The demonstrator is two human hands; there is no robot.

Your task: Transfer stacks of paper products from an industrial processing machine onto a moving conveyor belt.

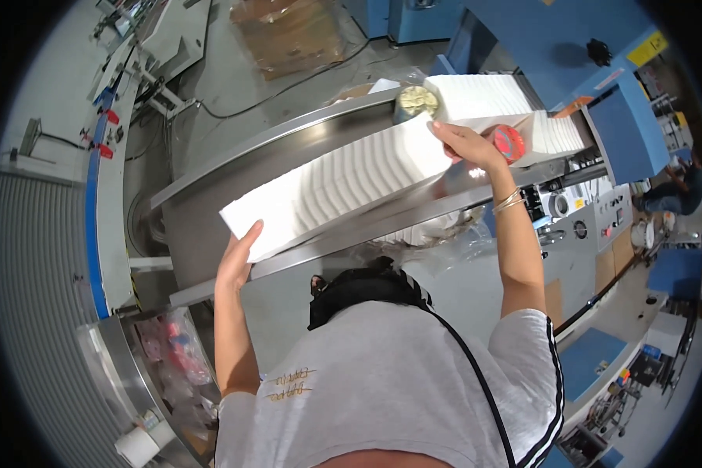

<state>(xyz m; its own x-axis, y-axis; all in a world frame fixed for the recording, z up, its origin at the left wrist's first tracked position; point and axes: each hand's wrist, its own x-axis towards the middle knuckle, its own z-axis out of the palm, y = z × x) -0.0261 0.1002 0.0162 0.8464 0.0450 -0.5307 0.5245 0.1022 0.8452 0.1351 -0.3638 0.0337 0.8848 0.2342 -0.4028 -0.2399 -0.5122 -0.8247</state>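
Observation:
A long row of white folded paper tissues (351,183), packed face to face, is squeezed lengthwise between my two hands. It lies slantwise over a stainless steel trough (210,178), its right end farther from me. My left hand (236,256) presses on the near left end, thumb on top and fingers mostly hidden behind. At the other end my right hand (473,147) grips the row, its fingertips partly out of sight. Just beyond that hand are a red round object (509,144) and more white tissue stacks (480,95). A pale yellow round-topped object (418,101) stands behind the row's right end.
A blue machine (538,47) rises at the far right, with a grey control panel (612,218) below it. A plastic-covered cardboard box (287,35) sits on the floor beyond. Plastic bags (181,351) fill a bin at lower left. Another person (678,191) is far right.

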